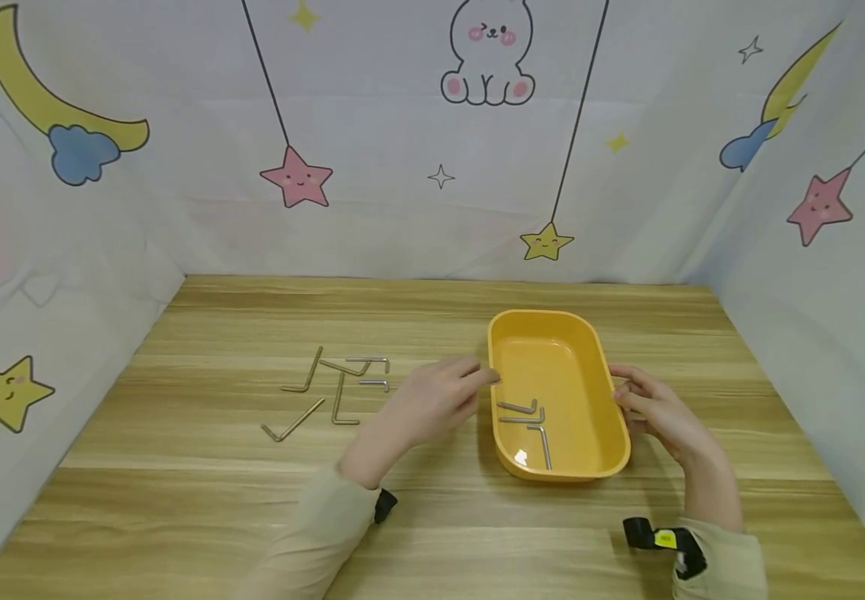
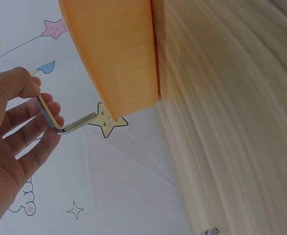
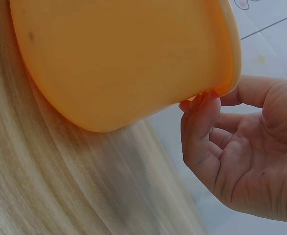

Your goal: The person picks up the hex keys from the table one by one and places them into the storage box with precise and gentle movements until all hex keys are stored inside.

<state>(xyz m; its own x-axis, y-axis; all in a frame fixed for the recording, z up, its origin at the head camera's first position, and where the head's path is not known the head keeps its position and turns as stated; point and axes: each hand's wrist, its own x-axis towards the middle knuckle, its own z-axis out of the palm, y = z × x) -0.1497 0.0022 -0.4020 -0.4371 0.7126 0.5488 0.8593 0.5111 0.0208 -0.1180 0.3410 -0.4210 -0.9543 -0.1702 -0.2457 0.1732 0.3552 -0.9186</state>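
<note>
The left hand (image 1: 436,402) pinches a bent metal stick (image 2: 60,129) by the left edge of the yellow tray (image 1: 548,362), which the right hand (image 1: 657,412) grips at its right edge. This looks like the bringing-over step; putting it in would call for moving right, over the edge, and letting go. Six more sticks (image 1: 302,419) lie left on the stripy wood counter (image 1: 477,533), with starry white cloth (image 1: 395,108) on the far side.

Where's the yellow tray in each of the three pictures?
Head: the yellow tray is right of the middle.
Left wrist: the yellow tray is at the top, a bit left of the middle, partly cut off.
Right wrist: the yellow tray fills the upper left and middle, beside the right hand.
Shared landmark: the wooden table, in all three.
</note>
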